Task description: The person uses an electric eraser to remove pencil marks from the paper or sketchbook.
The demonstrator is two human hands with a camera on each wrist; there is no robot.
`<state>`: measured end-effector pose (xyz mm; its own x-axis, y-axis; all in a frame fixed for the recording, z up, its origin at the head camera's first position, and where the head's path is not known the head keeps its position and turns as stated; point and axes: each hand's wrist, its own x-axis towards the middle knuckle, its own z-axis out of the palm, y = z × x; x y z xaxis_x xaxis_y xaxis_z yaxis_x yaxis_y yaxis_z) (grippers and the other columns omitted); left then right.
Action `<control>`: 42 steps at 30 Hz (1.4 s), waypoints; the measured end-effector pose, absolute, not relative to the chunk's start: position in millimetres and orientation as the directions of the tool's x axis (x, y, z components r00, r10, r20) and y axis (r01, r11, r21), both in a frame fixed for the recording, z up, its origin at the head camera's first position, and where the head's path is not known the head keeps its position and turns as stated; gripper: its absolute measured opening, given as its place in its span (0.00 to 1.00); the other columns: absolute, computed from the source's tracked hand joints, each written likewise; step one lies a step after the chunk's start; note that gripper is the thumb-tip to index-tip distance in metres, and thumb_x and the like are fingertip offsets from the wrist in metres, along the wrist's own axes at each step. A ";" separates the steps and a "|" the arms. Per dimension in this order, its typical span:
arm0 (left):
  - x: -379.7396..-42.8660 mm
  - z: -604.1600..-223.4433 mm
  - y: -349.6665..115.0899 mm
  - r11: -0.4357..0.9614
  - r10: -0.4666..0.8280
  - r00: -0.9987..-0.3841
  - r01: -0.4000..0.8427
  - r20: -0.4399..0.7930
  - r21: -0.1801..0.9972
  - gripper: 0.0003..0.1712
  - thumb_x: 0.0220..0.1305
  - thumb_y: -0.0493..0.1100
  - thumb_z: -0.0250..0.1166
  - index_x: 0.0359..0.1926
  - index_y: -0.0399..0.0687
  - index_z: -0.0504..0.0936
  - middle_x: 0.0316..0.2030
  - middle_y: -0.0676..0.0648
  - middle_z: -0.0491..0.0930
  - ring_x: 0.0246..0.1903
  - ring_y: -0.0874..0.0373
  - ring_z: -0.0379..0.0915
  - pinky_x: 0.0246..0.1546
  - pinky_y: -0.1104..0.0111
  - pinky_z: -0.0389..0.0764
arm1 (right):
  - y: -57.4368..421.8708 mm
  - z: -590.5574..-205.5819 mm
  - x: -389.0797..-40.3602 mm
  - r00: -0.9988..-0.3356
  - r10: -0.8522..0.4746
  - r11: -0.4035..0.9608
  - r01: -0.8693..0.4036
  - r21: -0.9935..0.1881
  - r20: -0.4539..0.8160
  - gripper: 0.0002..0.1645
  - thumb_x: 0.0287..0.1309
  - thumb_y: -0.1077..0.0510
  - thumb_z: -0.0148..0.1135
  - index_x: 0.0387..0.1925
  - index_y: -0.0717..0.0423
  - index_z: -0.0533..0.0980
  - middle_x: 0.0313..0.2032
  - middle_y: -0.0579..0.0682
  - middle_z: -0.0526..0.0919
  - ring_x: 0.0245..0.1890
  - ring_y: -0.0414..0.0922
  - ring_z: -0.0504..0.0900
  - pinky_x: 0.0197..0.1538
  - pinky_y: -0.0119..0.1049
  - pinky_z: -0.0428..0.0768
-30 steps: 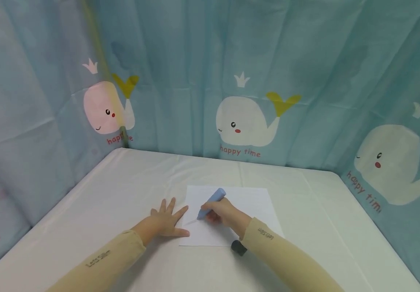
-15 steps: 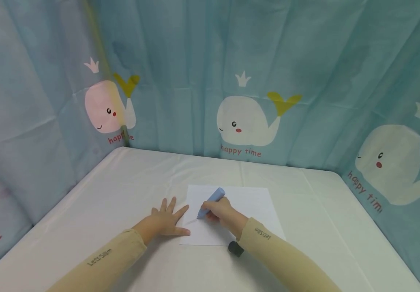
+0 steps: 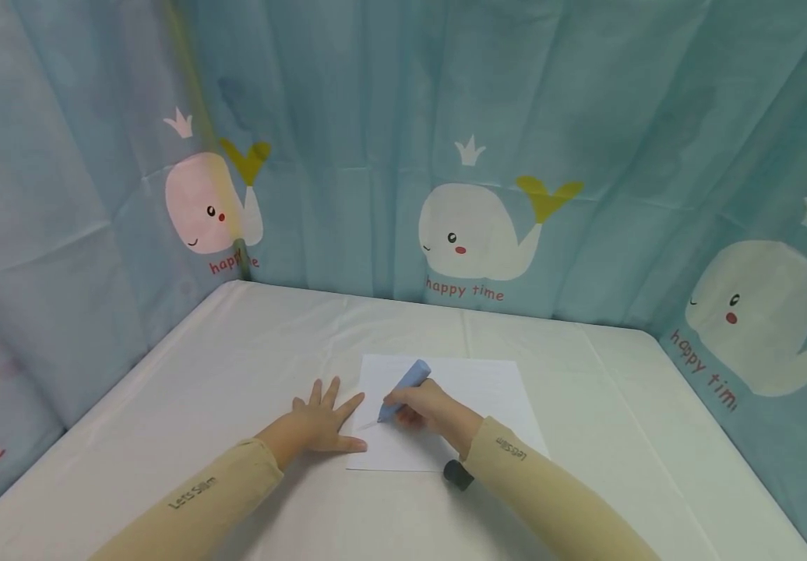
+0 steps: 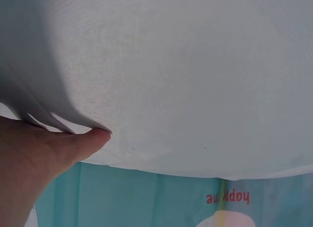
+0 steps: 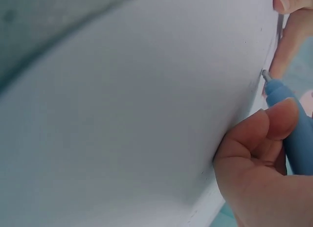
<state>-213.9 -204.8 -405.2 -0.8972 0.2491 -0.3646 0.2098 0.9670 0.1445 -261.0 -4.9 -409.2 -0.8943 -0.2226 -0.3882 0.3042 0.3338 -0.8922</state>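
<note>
My right hand point(image 3: 426, 407) grips a thick light-blue marker point(image 3: 410, 379), tilted, with its tip down at the left part of a white sheet of paper point(image 3: 488, 397). A faint line point(image 3: 367, 426) runs left from the tip. In the right wrist view the marker point(image 5: 299, 144) lies between thumb and fingers, its grey nib right at the paper. My left hand point(image 3: 315, 425) rests with fingers spread at the sheet's left edge, thumb and index finger over the paper. Only part of the left hand point(image 4: 54, 151) shows in the left wrist view.
A short black cylinder, like a marker cap point(image 3: 456, 474), lies at the sheet's near edge beside the right sleeve point(image 3: 537, 475). White cloth covers the table point(image 3: 235, 374). Behind it hangs a blue curtain point(image 3: 347, 218) with whale prints.
The right hand and marker stay at nearly the same spot on the paper, with only a slight shift of the wrist. The left hand keeps its place. The camera view shifts slightly.
</note>
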 end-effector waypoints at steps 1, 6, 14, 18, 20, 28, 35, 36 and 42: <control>-214.5 -405.8 -205.0 0.967 0.248 -0.897 0.209 -0.366 0.144 0.55 0.57 0.77 0.55 0.76 0.52 0.51 0.73 0.28 0.39 0.70 0.25 0.32 0.58 0.29 0.50 | -4.4 -408.9 -260.9 -0.894 -0.224 0.324 0.308 -0.894 -0.389 0.20 0.50 0.59 0.69 0.41 0.65 0.73 0.21 0.51 0.80 0.20 0.41 0.77 0.26 0.30 0.75; -216.8 -409.6 -206.4 0.969 0.242 -0.893 0.204 -0.379 0.137 0.56 0.56 0.79 0.53 0.76 0.54 0.50 0.73 0.29 0.37 0.70 0.26 0.30 0.59 0.30 0.49 | -4.4 -407.4 -259.0 -0.898 -0.196 0.297 0.330 -0.896 -0.395 0.17 0.49 0.61 0.67 0.39 0.66 0.73 0.21 0.51 0.79 0.20 0.42 0.77 0.26 0.30 0.75; -212.6 -404.8 -203.7 0.970 0.239 -0.899 0.205 -0.368 0.130 0.55 0.58 0.76 0.55 0.76 0.52 0.51 0.73 0.28 0.39 0.70 0.25 0.33 0.59 0.30 0.51 | -8.6 -408.2 -255.3 -0.919 -0.118 0.268 0.335 -0.903 -0.377 0.22 0.44 0.61 0.65 0.41 0.68 0.69 0.19 0.50 0.78 0.17 0.40 0.76 0.24 0.29 0.73; -210.0 -403.1 -202.8 0.969 0.244 -0.898 0.208 -0.367 0.134 0.54 0.58 0.75 0.55 0.75 0.51 0.52 0.73 0.27 0.39 0.70 0.25 0.33 0.59 0.30 0.51 | -9.5 -407.7 -252.6 -0.921 -0.105 0.276 0.334 -0.901 -0.374 0.24 0.44 0.61 0.66 0.43 0.68 0.68 0.19 0.50 0.78 0.18 0.40 0.76 0.25 0.28 0.74; -208.9 -402.2 -201.9 0.968 0.246 -0.897 0.209 -0.367 0.140 0.54 0.58 0.75 0.55 0.75 0.51 0.52 0.73 0.27 0.40 0.69 0.25 0.33 0.59 0.30 0.51 | -9.1 -408.0 -252.2 -0.920 -0.105 0.295 0.334 -0.895 -0.378 0.26 0.45 0.61 0.66 0.44 0.69 0.67 0.20 0.51 0.78 0.18 0.40 0.76 0.25 0.28 0.74; -209.3 -401.0 -200.8 0.971 0.235 -0.898 0.198 -0.371 0.137 0.54 0.58 0.75 0.55 0.76 0.52 0.52 0.73 0.28 0.39 0.70 0.26 0.33 0.59 0.30 0.50 | -6.0 -406.4 -253.9 -0.915 -0.115 0.249 0.350 -0.903 -0.387 0.35 0.48 0.61 0.68 0.53 0.73 0.62 0.27 0.55 0.79 0.21 0.41 0.77 0.30 0.30 0.79; -211.9 -406.3 -204.7 0.968 0.239 -0.899 0.191 -0.366 0.164 0.54 0.57 0.76 0.55 0.76 0.53 0.52 0.73 0.28 0.37 0.70 0.26 0.30 0.59 0.29 0.48 | -7.2 -407.7 -254.5 -0.899 -0.144 0.265 0.367 -0.892 -0.413 0.33 0.50 0.61 0.68 0.53 0.73 0.65 0.25 0.55 0.81 0.18 0.40 0.78 0.27 0.28 0.77; -212.1 -406.7 -205.1 0.969 0.237 -0.899 0.191 -0.367 0.159 0.54 0.58 0.76 0.55 0.76 0.53 0.52 0.73 0.28 0.38 0.70 0.26 0.30 0.59 0.29 0.49 | -7.6 -407.8 -254.5 -0.900 -0.141 0.259 0.369 -0.893 -0.413 0.33 0.50 0.61 0.68 0.53 0.73 0.63 0.25 0.54 0.80 0.19 0.40 0.78 0.27 0.28 0.77; -211.9 -405.7 -204.0 0.968 0.243 -0.900 0.203 -0.363 0.144 0.54 0.58 0.76 0.54 0.76 0.52 0.52 0.73 0.28 0.39 0.70 0.26 0.32 0.59 0.30 0.50 | -8.8 -406.6 -254.0 -0.907 -0.123 0.273 0.360 -0.892 -0.403 0.34 0.51 0.60 0.68 0.54 0.72 0.63 0.25 0.53 0.79 0.19 0.40 0.77 0.26 0.28 0.77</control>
